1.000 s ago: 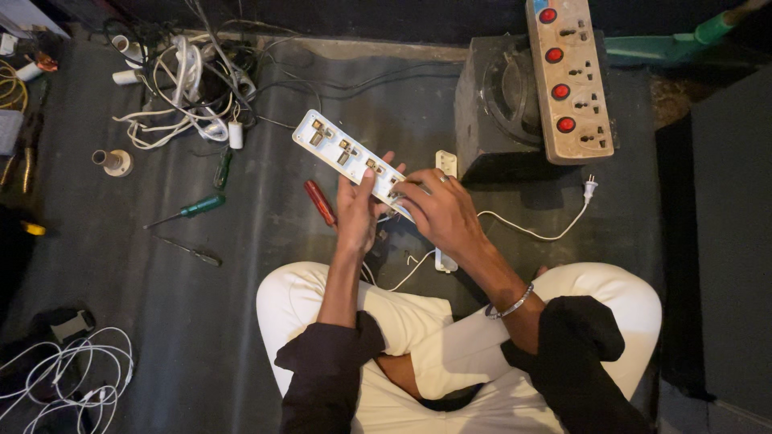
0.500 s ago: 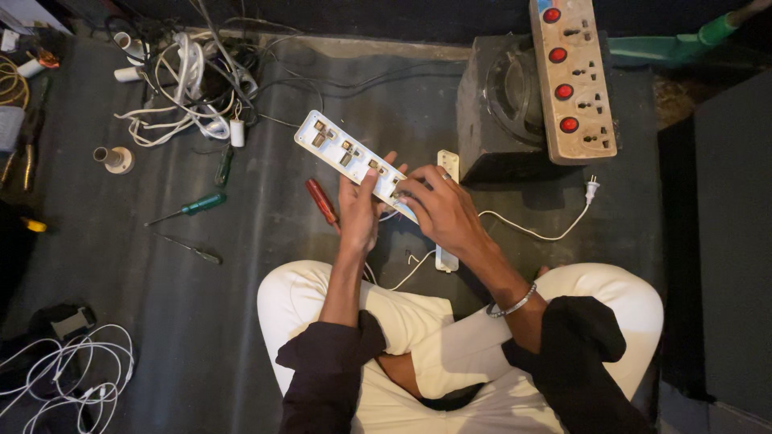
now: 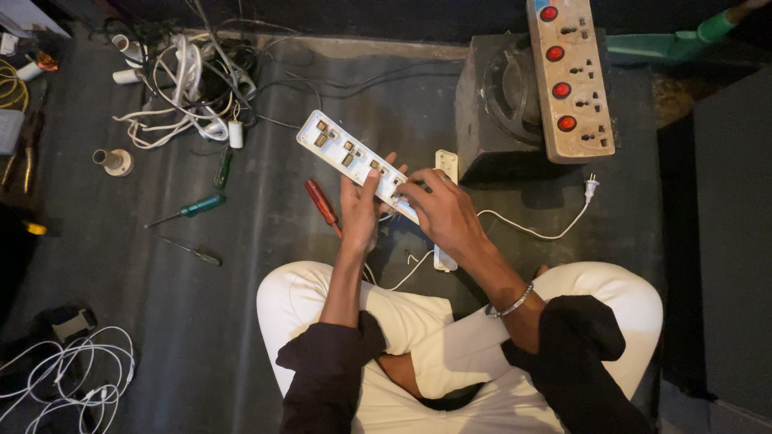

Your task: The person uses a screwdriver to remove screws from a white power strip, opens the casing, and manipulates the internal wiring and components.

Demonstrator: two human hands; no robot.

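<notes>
A white power strip (image 3: pixel 354 157) is gripped from below by the left hand (image 3: pixel 359 215), fingers curled around its near end, while the right hand (image 3: pixel 441 214) is pressed on that same end, fingertips pinching at something too small to tell. The strip is held slanted above the dark floor mat (image 3: pixel 241 265), its cover (image 3: pixel 445 169) lying behind the hands (apparently removed). Inner fitting work seems in hand; a steady, fine grip is called for next, with the red screwdriver (image 3: pixel 320 202) close by.

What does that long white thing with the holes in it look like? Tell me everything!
The white power strip is a long, flat bar that looks like plastic, with a row of sockets along its face. It lies slanted, its far end pointing up and left above the dark floor. The left hand holds it from below, and the right hand covers its near end.
</notes>
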